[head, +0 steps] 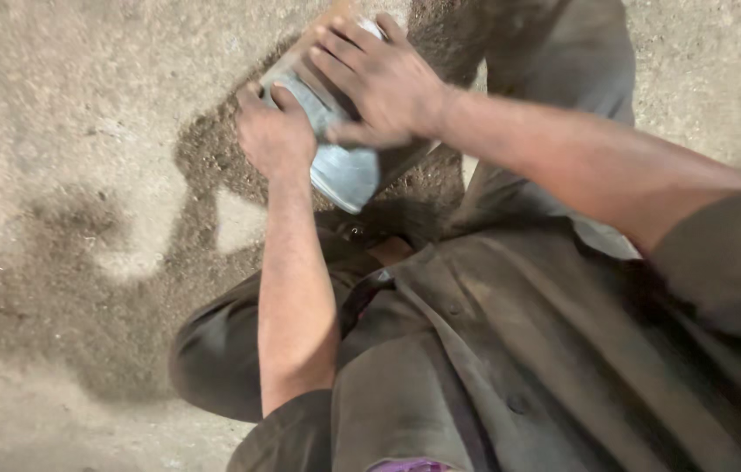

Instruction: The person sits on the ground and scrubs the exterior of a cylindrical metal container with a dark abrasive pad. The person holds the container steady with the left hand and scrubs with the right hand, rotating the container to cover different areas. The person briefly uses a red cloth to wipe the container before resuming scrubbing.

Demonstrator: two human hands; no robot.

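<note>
1. While both hands close on the pale block (346,170), the person bends over it above the dusty floor (64,131); the block sits just ahead of the person's dark shirt (510,350) and over a patch of loose dark soil (213,157).
2. Seen from above, the left hand (276,133) is curled against the block's near-left side, its grip clenched on that edge.
3. Across the block's top, the right hand (379,79) lies with fingers spread, pressing down and grasping the upper face.
4. To do this well, judging from the pose, pressure should stay even between the two hands, the left bracing from the side while the right bears straight down, so the block does not tip or slide on the loose soil beneath it.
5. What the block is made of is hard to tell: it looks grey-white and rounded at its near end, but motion blur softens it.
6. Its far end is covered by the right hand and nearly cut off at the frame's top edge.
7. Whether the block touches the soil cannot be told, and the underside is hidden.
</note>
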